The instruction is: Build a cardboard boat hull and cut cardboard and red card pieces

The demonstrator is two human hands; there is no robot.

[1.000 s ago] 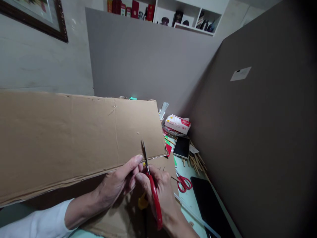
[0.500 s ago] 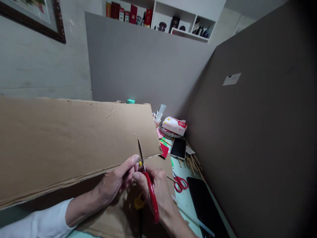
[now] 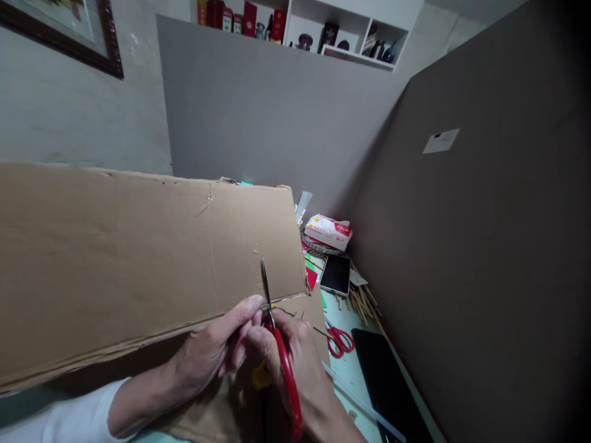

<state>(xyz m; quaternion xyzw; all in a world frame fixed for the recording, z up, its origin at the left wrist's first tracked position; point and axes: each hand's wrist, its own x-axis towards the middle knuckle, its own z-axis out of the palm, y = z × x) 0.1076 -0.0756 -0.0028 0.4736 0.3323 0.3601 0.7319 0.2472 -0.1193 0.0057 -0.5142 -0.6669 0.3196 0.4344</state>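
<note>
My right hand [image 3: 295, 357] is closed around the red-handled scissors [image 3: 287, 384], whose blades point up and away from me. Close beside it, my left hand [image 3: 221, 338] pinches a small yellow piece [image 3: 268, 306] at its fingertips, right by the blades. What exactly this piece is, I cannot make out. Behind both hands rises a large cardboard panel [image 3: 152, 246], tilted upright. Under the hands lies another sheet of cardboard [image 3: 203, 412], with a yellow object [image 3: 261, 376] partly hidden below my fingers.
On the right of the pale green table are a second pair of red scissors [image 3: 340, 342], a black flat device [image 3: 385, 381] and a phone [image 3: 336, 274]. Behind them are thin wooden sticks [image 3: 362, 303] and a tissue pack [image 3: 329, 231]. A grey partition [image 3: 484, 234] borders the right side.
The yellow piece now shows as a thinner sliver beside the blades. Both hands stay close together with the scissors held upright. The view has shifted slightly.
</note>
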